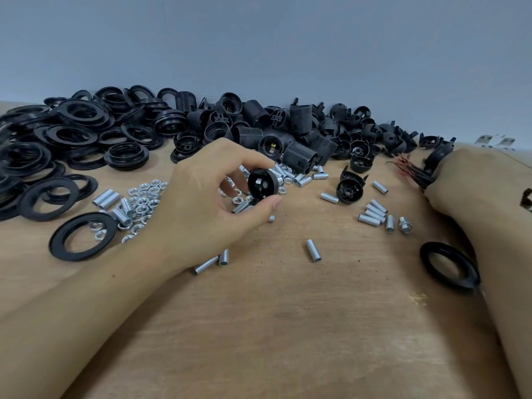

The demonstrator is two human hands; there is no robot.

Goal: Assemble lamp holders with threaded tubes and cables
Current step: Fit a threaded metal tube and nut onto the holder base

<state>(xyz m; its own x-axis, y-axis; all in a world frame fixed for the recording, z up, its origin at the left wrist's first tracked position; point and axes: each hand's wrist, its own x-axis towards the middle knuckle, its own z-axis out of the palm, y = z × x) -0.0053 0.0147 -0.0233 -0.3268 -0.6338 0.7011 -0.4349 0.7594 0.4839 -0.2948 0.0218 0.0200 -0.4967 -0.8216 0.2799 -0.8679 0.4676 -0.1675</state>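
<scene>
— Cap (263,184): where is it held?
— Above the table (288,312) centre, pinched between left hand (201,203) thumb and fingers. Tubes (372,213) lie at three o'clock.
— Right hand?
— Hidden past the forearm (489,226); its grip cannot be told.

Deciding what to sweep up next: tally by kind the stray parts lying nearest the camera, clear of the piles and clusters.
Flat black rings: 2 (one outside each forearm)
Threaded tubes: 3 (one alone, two at the left wrist)
Total: 5
</scene>
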